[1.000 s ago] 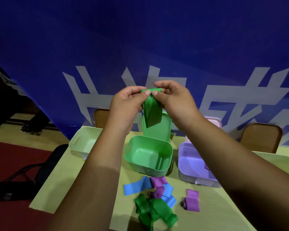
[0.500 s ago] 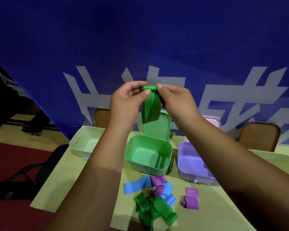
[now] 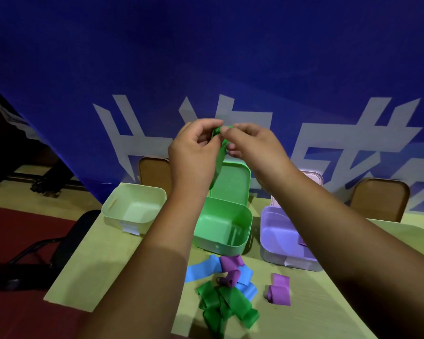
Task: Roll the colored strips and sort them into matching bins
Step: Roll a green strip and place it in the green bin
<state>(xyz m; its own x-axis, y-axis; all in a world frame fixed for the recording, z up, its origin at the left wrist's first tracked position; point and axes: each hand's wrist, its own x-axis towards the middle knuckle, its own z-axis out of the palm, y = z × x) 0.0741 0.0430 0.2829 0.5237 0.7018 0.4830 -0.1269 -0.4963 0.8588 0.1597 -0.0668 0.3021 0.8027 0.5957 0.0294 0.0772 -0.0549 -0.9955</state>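
Aloft, left hand (image 3: 194,152), right hand (image 3: 252,148) pinch green strip (image 3: 218,165) clear of green bin (image 3: 220,248).

Bare forearms (image 3: 157,260), left grip (image 3: 194,152), right grip (image 3: 255,148)

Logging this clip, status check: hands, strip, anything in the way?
Left hand and right hand both pinch the green strip, top end rolled, tail hanging. Green bin stands open below. Nothing in the way.
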